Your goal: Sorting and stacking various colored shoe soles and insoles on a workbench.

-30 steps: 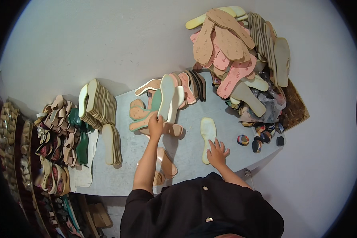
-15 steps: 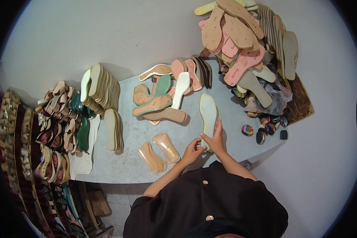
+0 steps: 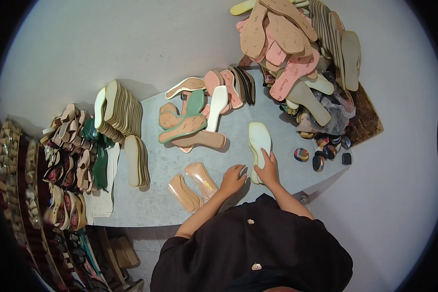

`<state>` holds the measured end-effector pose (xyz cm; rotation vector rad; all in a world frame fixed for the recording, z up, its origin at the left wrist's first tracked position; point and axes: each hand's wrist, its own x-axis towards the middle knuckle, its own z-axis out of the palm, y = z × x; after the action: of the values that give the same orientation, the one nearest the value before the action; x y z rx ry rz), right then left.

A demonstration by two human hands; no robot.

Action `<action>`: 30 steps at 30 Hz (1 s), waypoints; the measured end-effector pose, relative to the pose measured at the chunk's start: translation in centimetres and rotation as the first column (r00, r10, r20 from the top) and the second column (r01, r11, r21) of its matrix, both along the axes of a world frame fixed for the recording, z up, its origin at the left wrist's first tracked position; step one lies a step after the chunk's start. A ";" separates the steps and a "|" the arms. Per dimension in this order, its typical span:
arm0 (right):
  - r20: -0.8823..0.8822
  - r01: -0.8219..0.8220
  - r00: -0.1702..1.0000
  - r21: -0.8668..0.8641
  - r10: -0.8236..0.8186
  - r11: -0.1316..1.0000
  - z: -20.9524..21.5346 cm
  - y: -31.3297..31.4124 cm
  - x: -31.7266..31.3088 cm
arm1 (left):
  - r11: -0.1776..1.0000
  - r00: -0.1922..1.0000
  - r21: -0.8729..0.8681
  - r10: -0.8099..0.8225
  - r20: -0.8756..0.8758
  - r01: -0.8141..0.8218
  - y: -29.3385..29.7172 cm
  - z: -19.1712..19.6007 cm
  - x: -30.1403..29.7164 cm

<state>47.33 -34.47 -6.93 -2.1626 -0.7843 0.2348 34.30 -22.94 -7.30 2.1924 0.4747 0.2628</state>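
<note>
Two pale greenish-white shoe insoles [image 3: 259, 134] lie one over the other, slightly offset, with their broad ends away from me. My right hand [image 3: 267, 169] grips them near the narrow end, its thumb across the top face and its fingers along the right side. To the left, apart from the insoles, my left hand [image 3: 234, 180] is open and low over the table, with nothing in it. Close beside that hand lie a glossy tan insole pad [image 3: 199, 176] with gold print and a small stack of tan insole pads [image 3: 184, 193].
Behind is a loose heap of pink, green, white and tan insoles [image 3: 185, 129]. Grey-beige insoles [image 3: 124, 107] stand stacked at the left, near sandal uppers [image 3: 68, 146]. A tall insole pile [image 3: 282, 34] and several round rolls [image 3: 301, 155] occupy the right of the grey table [image 3: 155, 209].
My left hand has let go of the insoles and moved left, its fingers now apart. The insoles have come a little nearer to me, and the lower one now shows at the left.
</note>
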 end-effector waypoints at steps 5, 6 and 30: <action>0.022 0.033 0.999 -0.081 -0.031 0.996 -0.7 0.4 -0.6 | 0.997 0.997 0.050 0.054 -0.050 -0.051 0.0 -0.1 -0.4; 0.008 0.037 0.999 -0.072 -0.037 0.997 -0.7 0.7 -0.7 | 0.998 0.997 0.045 0.056 -0.046 -0.054 0.1 -0.3 -0.5; 0.030 0.111 0.993 -0.026 -0.111 0.993 -1.7 2.2 -1.6 | 0.998 1.000 0.056 0.026 -0.001 -0.026 -0.3 0.9 0.9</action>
<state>45.70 -32.23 -8.68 -2.2323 -0.6776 0.1588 35.23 -23.20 -6.39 2.2428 0.5033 0.2913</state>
